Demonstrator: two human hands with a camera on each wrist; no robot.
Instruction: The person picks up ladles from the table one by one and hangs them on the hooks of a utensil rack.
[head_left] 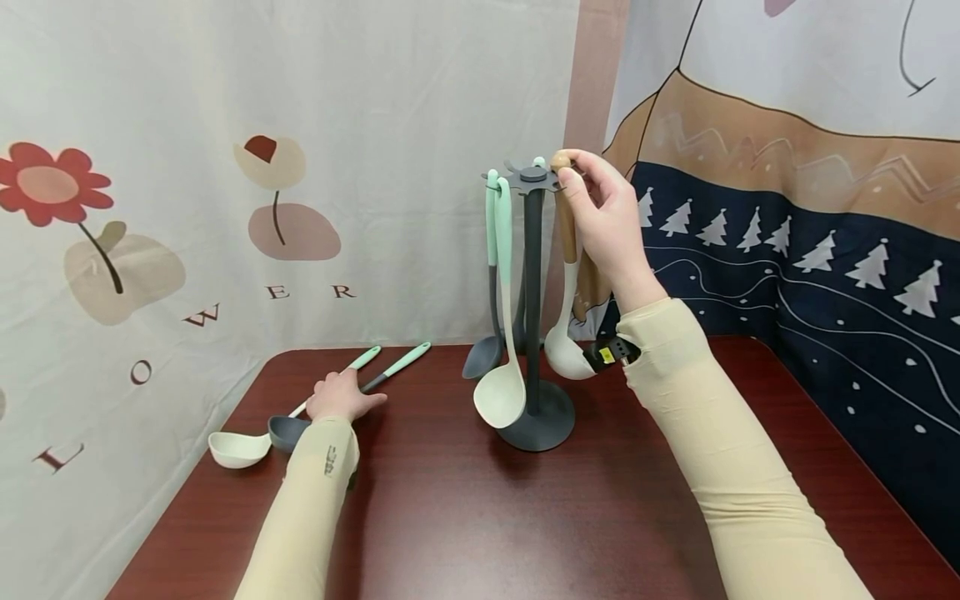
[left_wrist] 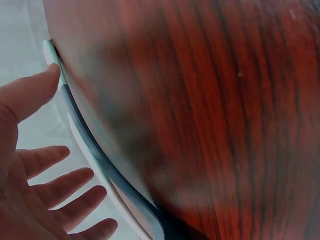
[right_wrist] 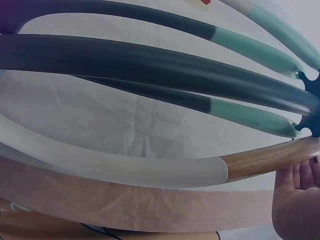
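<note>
At the top of a dark grey utensil stand [head_left: 533, 292], my right hand [head_left: 609, 225] pinches the wooden handle of a white ladle [head_left: 567, 354]. That ladle hangs upright beside the pole; whether its handle is on the hook is hidden by the fingers. My left hand [head_left: 341, 397] is over two ladles lying on the table, one white [head_left: 238, 450] and one grey [head_left: 285, 432], both with mint handles. In the left wrist view its fingers [left_wrist: 75, 207] are spread, and the thumb overlaps the grey ladle's handle [left_wrist: 62, 75]. Contact there cannot be told.
A white ladle [head_left: 499, 396] with a mint handle and a grey utensil [head_left: 482, 357] hang on the stand's left side. Another dark utensil [right_wrist: 165, 95] with a mint handle hangs behind the pole. The reddish-brown table [head_left: 442, 517] meets printed curtains [head_left: 420, 167] at the back.
</note>
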